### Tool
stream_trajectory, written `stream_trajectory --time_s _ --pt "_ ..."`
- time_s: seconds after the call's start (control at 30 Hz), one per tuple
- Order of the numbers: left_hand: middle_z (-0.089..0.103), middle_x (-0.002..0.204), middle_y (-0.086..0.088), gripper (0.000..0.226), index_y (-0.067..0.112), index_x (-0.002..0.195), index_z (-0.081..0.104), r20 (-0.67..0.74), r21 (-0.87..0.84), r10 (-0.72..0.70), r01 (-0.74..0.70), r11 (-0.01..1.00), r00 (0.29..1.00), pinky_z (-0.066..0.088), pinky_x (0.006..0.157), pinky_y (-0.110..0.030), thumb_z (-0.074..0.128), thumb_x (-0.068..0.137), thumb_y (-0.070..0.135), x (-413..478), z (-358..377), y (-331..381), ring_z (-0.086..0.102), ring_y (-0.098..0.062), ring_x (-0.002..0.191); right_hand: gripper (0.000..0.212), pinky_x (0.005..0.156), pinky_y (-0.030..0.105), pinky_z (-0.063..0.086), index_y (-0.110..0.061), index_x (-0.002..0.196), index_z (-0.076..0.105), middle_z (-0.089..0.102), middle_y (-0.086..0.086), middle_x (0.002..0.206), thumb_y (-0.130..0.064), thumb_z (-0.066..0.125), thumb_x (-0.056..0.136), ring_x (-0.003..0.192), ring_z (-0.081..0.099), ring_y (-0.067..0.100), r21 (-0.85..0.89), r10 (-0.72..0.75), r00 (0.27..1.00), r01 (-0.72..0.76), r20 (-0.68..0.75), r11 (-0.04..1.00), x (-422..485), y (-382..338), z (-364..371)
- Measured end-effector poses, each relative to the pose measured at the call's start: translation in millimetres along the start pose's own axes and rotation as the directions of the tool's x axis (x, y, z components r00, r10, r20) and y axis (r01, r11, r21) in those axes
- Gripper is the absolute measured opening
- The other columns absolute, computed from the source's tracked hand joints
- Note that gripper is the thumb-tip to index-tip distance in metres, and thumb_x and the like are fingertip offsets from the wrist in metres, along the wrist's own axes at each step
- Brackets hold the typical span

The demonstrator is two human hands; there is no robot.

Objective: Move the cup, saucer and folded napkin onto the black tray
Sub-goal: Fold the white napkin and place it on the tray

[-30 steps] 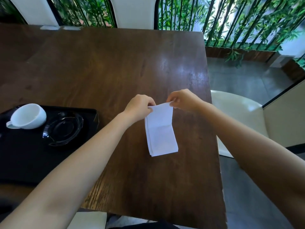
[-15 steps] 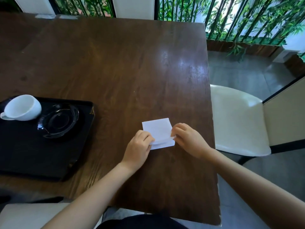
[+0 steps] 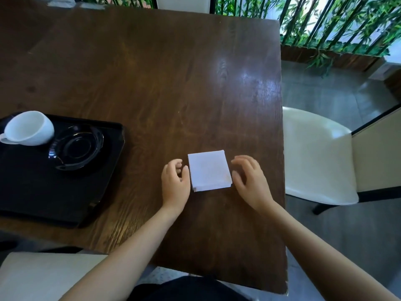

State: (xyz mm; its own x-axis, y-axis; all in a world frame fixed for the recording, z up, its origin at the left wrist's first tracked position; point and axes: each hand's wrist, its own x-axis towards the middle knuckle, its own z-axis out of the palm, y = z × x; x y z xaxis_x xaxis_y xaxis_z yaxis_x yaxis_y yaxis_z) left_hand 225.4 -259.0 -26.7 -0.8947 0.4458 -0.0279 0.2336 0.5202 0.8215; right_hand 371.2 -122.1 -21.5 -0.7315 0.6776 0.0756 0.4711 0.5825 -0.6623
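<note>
A white napkin [image 3: 208, 170], folded into a small square, lies flat on the dark wooden table [image 3: 152, 72]. My left hand [image 3: 175, 181] rests just left of it, fingers loosely curled, thumb near the napkin's edge. My right hand [image 3: 249, 179] hovers just right of it with fingers apart, holding nothing. At the left stands the black tray [image 3: 43, 192]. On the tray a white cup [image 3: 28, 131] lies tilted on its side next to a glossy black saucer [image 3: 78, 146].
A cream chair [image 3: 314, 157] stands past the table's right edge. Another cream seat [image 3: 43, 276] is at the lower left. Bamboo plants and a wooden planter [image 3: 325, 55] line the back right. The table's near edge runs close to my body.
Both hands held the long napkin by its top edge, folded it down into a small square, then let go and moved apart to either side of it.
</note>
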Motion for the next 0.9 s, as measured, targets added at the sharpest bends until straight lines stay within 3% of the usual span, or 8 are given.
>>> stream_trajectory --time_s 0.07,0.17,0.27,0.37,0.47,0.6,0.9 --pt "0.057 0.120 -0.007 0.029 0.012 0.122 0.051 -0.070 0.008 -0.096 0.097 0.995 0.993 0.048 0.088 -0.027 0.046 0.094 0.020 7.3 4.7 8.3 0.053 -0.021 0.110 0.033 0.106 0.034 0.037 -0.013 0.126 0.052 0.052 0.005 0.136 -0.018 0.047 0.093 0.126 0.045 0.020 0.035 0.135 0.985 -0.132 -0.108 0.991 17.4 -11.0 3.3" --pt "0.050 0.137 -0.008 0.038 0.012 0.133 0.043 -0.107 0.154 0.037 -0.020 0.988 0.994 0.038 0.104 -0.038 0.040 0.096 0.020 11.1 14.8 17.7 0.043 -0.025 0.127 0.043 0.114 0.036 0.025 -0.012 0.138 0.040 0.041 0.006 0.148 -0.023 0.038 0.097 0.138 0.033 0.022 -0.057 0.142 0.985 -0.148 -0.101 0.987 40.7 -24.7 14.1" --pt "0.029 0.153 -0.011 0.048 0.011 0.144 0.029 0.119 0.415 0.216 -0.246 0.876 0.969 0.015 0.116 -0.042 0.033 0.098 0.026 2.4 32.6 15.4 0.024 -0.026 0.142 0.049 0.119 0.038 0.008 -0.009 0.145 0.026 0.023 0.008 0.156 -0.025 0.031 0.099 0.146 0.015 0.022 -0.233 0.014 0.996 0.006 0.083 0.973 41.6 -25.2 35.0" --pt "0.008 0.159 -0.005 0.055 0.016 0.148 0.010 0.302 0.573 0.186 -0.334 0.748 0.935 -0.001 0.117 -0.042 0.015 0.098 0.040 -8.6 44.4 -7.3 0.004 -0.019 0.146 0.057 0.119 0.035 -0.005 -0.011 0.149 0.008 0.004 0.005 0.160 -0.034 0.024 0.099 0.147 -0.003 0.017 -0.341 0.003 0.974 0.077 0.227 0.937 23.9 -12.0 54.3" --pt "0.009 0.158 -0.005 0.062 0.013 0.147 0.010 0.319 0.606 0.204 -0.365 0.707 0.925 -0.001 0.116 -0.043 0.007 0.094 0.043 -10.1 42.8 -21.5 0.005 -0.018 0.145 0.065 0.118 0.032 -0.009 -0.009 0.148 0.000 -0.004 0.008 0.159 -0.043 0.019 0.096 0.146 -0.009 0.017 -0.428 0.004 0.967 0.110 0.256 0.897 17.2 -1.7 61.1" --pt "0.010 0.157 -0.007 0.062 0.011 0.146 0.006 0.311 0.614 0.205 -0.361 0.702 0.928 0.003 0.117 -0.046 0.008 0.093 0.042 -8.9 39.2 -26.8 0.009 -0.020 0.145 0.072 0.117 0.032 -0.010 -0.008 0.147 -0.005 -0.005 0.009 0.159 -0.052 0.013 0.092 0.144 -0.013 0.016 -0.509 0.004 0.966 0.134 0.260 0.851 14.8 2.8 60.4" --pt "0.003 0.158 -0.004 0.063 0.015 0.147 -0.002 0.339 0.655 0.166 -0.358 0.665 0.926 -0.004 0.116 -0.048 0.008 0.093 0.046 -6.2 38.7 -26.7 0.001 -0.019 0.145 0.079 0.117 0.040 -0.012 -0.011 0.149 0.001 0.002 0.006 0.160 -0.063 0.002 0.088 0.144 -0.010 0.017 -0.594 0.076 0.977 0.058 0.199 0.802 8.8 4.0 58.4"
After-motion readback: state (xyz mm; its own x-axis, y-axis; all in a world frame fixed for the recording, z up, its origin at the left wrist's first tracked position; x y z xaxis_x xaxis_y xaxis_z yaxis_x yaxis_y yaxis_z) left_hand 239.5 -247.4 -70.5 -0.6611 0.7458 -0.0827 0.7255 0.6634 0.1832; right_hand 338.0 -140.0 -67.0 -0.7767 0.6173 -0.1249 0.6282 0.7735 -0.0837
